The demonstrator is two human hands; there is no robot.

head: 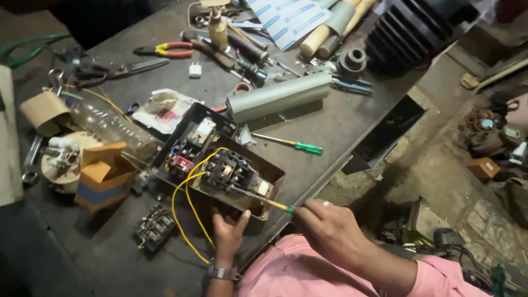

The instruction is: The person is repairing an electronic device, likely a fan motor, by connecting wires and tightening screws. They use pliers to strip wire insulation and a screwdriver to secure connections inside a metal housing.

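The right hand (330, 225) pinches a yellow-shafted screwdriver (258, 198), its tip in the black contactor (226, 169) inside the open switch box (220, 165) at the bench's (341, 126) near edge. The left hand (228, 234), fingers spread, braces the box. Best keep the shaft in line with the screw, clear of the yellow wires (187, 203)

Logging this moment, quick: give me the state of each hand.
Left hand: open, thumb and fingers braced against the near edge of the open electrical box.
Right hand: closed on a green-handled screwdriver, tip in the black contactor.
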